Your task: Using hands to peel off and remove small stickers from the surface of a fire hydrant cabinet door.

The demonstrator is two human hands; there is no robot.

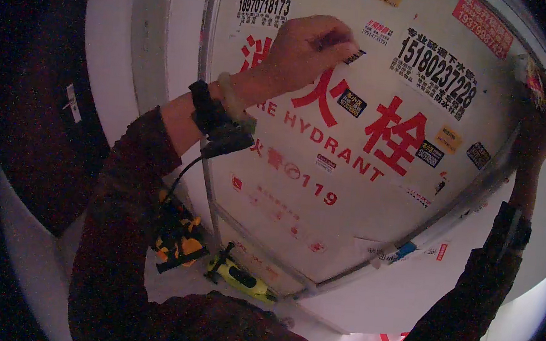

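In front of me is the pale door of a fire hydrant cabinet (272,179), with large red lettering and many stuck-on paper stickers. My left hand (307,52) is up against its top part, thumb and fingers pinching a small dark sticker (355,57). Just below that hand sits another small dark sticker (353,103), flat on the door. Far to the right, my right hand (539,122) is raised at the door's edge, holding what looks like crumpled paper (533,82). That paper is blurred, and the hand's fingers are partly in shadow.
A metal frame (210,176) borders the door. Down below are a yellow-green tool (244,278) of unclear kind and a dark item with orange parts (181,242). More stickers, including a red one (483,25), cover the upper door. At left is a dark doorway (35,111).
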